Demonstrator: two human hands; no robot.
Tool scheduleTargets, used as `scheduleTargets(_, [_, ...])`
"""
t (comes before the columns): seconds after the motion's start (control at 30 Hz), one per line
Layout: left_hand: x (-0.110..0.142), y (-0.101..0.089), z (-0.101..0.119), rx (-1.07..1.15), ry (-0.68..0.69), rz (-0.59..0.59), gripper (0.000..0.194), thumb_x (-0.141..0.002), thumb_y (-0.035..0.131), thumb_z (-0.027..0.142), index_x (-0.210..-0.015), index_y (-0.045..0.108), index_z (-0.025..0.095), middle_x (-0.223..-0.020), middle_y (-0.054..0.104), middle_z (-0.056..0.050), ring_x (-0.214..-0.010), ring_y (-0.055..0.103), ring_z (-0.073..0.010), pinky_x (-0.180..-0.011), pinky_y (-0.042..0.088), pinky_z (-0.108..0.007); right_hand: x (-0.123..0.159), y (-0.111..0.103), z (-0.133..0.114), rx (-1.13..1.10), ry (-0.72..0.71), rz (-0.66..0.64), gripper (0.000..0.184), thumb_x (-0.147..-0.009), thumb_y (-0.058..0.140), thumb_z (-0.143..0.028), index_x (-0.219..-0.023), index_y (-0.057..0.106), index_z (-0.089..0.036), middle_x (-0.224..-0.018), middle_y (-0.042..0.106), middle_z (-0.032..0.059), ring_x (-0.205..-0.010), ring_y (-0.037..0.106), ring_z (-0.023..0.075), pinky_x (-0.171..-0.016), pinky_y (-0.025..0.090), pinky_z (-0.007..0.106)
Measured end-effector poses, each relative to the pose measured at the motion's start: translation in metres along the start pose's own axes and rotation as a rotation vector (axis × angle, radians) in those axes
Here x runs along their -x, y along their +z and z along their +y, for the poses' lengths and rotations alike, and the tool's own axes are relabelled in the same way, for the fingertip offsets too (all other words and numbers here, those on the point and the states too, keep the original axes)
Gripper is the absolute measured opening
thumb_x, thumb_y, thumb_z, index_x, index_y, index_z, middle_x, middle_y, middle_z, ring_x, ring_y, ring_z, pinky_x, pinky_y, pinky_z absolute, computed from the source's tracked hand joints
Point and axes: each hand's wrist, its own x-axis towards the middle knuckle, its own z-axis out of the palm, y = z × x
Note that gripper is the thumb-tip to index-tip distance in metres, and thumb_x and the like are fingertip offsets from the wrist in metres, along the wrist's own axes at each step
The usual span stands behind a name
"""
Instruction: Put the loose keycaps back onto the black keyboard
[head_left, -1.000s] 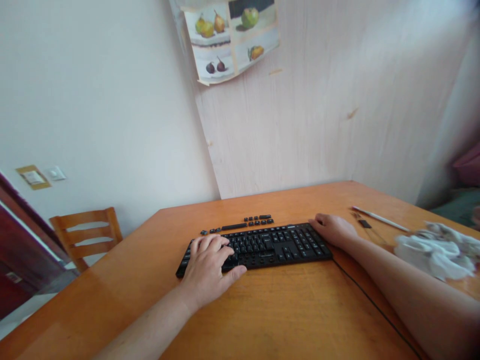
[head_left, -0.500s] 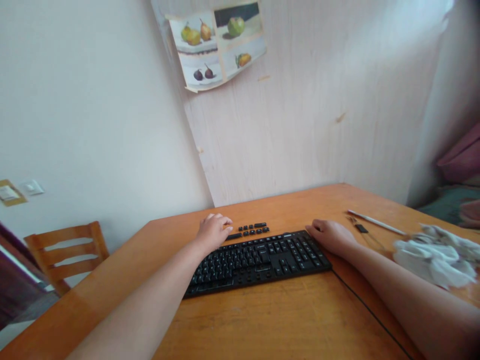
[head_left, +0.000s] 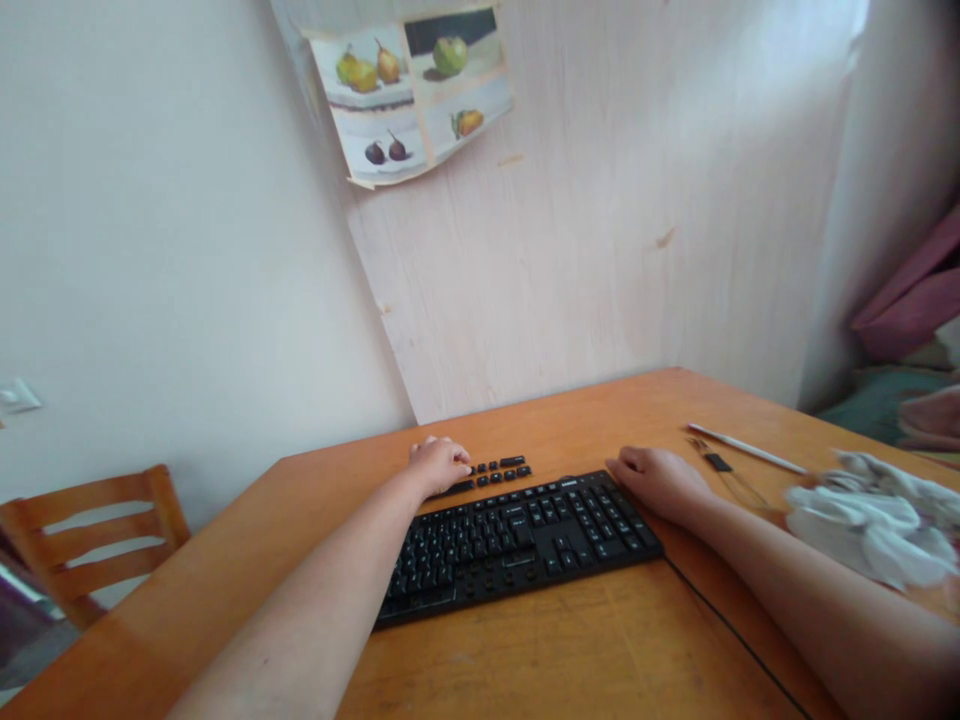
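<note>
A black keyboard (head_left: 480, 540) lies on the wooden table, with dark gaps along its bottom row where keycaps are off. Beyond its back edge, loose black keycaps (head_left: 510, 475) stand in two short rows, beside a long spacebar (head_left: 457, 488) partly covered by my hand. My left hand (head_left: 439, 466) reaches over the keyboard to the left end of these rows. Its fingers are curled together at the keycaps; whatever is between them is hidden. Loosely closed, my right hand (head_left: 656, 480) rests at the keyboard's back right corner, with nothing visible inside it.
To the right lie a white stick-like pencil (head_left: 742, 447), a small black item with thin wires (head_left: 718, 462) and a crumpled white cloth (head_left: 870, 520). The keyboard cable (head_left: 735, 630) runs toward the front right. A wooden chair (head_left: 97, 540) stands at the left.
My left hand has left the keyboard's left keys, moved forward past its back edge, then right to the loose keycaps, its fingers closing. My right hand stays at the corner. The view has shifted right.
</note>
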Motion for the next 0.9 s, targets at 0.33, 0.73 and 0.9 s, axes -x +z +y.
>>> scheduleTargets(0.33, [-0.002,0.002,0.004,0.002,0.037,-0.021,0.02,-0.072,0.062,0.042,-0.086,0.076,0.039,-0.103,0.072,0.0,-0.109,0.053,-0.0293,-0.093,0.035,-0.049,-0.002,0.001,0.002,0.007,-0.003,-0.01,0.041,-0.091,0.037,-0.051,-0.073,0.061,-0.022,-0.079,0.068,0.0076,-0.075,0.06,0.0209,-0.058,0.029,0.028])
scheduleTargets(0.73, [0.036,-0.022,0.004,0.047,0.052,0.114,0.022,-0.08,0.059,0.045,-0.089,0.074,0.033,-0.101,0.069,-0.002,-0.107,0.051,-0.0277,-0.091,0.032,-0.046,-0.004,0.003,0.006,0.024,-0.032,-0.007,0.044,-0.092,0.035,-0.051,-0.075,0.062,-0.022,-0.078,0.068,0.0084,-0.073,0.059,0.0207,-0.059,0.03,0.028])
scheduleTargets(0.9, [0.087,-0.038,0.007,0.099,0.152,0.185,0.019,-0.082,0.06,0.043,-0.091,0.073,0.032,-0.097,0.069,-0.001,-0.102,0.052,-0.0239,-0.089,0.033,-0.041,-0.005,0.004,0.007,0.025,-0.026,-0.005,0.045,-0.091,0.035,-0.053,-0.073,0.061,-0.021,-0.077,0.067,0.0078,-0.071,0.059,0.0207,-0.057,0.029,0.028])
